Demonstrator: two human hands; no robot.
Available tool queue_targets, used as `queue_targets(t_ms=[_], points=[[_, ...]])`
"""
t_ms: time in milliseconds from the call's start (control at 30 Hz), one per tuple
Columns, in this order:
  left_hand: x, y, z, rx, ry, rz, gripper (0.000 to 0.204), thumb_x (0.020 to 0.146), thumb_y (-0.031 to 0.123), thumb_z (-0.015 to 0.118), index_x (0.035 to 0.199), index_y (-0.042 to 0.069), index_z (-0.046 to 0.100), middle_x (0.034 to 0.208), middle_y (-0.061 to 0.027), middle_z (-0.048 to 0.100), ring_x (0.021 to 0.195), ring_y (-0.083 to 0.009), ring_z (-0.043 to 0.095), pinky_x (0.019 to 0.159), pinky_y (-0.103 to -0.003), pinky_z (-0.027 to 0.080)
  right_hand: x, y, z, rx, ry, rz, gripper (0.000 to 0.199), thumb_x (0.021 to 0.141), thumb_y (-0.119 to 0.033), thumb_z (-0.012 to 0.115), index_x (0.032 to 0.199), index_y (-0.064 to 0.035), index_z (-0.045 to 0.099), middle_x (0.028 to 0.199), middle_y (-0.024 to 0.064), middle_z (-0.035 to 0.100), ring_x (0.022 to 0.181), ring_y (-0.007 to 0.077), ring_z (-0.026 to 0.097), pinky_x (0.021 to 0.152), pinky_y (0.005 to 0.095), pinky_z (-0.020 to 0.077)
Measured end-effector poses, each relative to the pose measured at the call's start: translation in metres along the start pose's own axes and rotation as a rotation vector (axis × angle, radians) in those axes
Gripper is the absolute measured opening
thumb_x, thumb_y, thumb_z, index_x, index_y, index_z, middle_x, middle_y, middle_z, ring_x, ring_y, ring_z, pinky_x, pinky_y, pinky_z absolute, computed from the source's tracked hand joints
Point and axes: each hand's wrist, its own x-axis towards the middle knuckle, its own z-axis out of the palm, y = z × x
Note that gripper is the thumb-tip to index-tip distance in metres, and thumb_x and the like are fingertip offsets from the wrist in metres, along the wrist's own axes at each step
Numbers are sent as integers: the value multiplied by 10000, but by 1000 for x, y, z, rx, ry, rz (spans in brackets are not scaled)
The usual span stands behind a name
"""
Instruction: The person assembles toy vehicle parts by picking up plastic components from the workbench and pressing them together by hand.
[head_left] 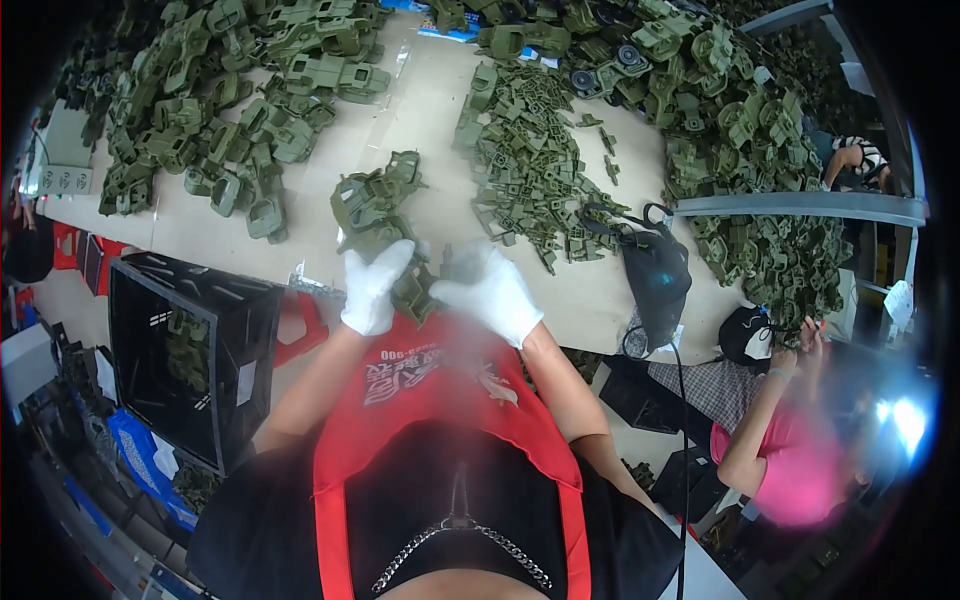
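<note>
White work gloves cover both hands at the table's near edge. My left hand [375, 288] is closed round a green plastic toy vehicle part [412, 298], which shows between the two hands. Close to it on the right, my right hand [497, 296] pinches a small green plastic piece [459, 262], blurred at the fingertips. Just beyond my left hand lie several green toy vehicle bodies [372, 205]. A heap of small green plastic parts [530, 150] spreads over the table ahead of my right hand.
Larger piles of green vehicle bodies [265, 110] and green parts [735, 150] flank the table [420, 100]. A black crate [195, 350] stands at left. A black bag-like object [655, 275] hangs by a metal rail [800, 206]; a co-worker in pink [800, 460] sits at right.
</note>
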Motion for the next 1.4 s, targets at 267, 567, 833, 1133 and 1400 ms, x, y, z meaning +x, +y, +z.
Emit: queue_targets(t_ms=[267,567,833,1133,1400], points=[[-2,-20,-19,-56,-61,-12,227,876,60,587,1094,-5,593,1008,-91,644,837,-171,626,748,-314,516,-11,0,-8,-70,-153,-232,373,783,-298,668,1046,-41,605,902,182,659,847,321,656,780,404,510],[-17,-14,12,254,-7,152,177,897,113,592,998,-31,587,828,-78,616,662,-145,581,565,-290,482,-34,-10,9,-228,-8,-204,476,711,-298,730,1089,-40,595,953,220,660,915,394,626,802,452,495],[9,-9,0,-48,-132,7,224,820,79,628,1032,19,588,913,-94,644,775,-222,639,690,-342,523,-41,-13,-44,-344,227,-572,425,857,-339,630,1202,-92,605,992,202,659,867,366,644,774,407,522],[-20,-4,16,-51,-169,90,312,822,-8,590,1130,17,552,975,-81,623,847,-200,637,758,-331,523,-43,-22,-14,-494,152,-323,287,857,-293,641,1038,-72,617,808,158,678,734,335,660,688,413,534],[-48,-28,19,36,-72,150,379,817,-35,594,1190,12,541,1024,-74,631,898,-167,633,809,-305,507,-65,-3,4,-647,279,-434,172,871,-198,588,1022,-117,597,847,143,668,725,371,641,672,484,516]])
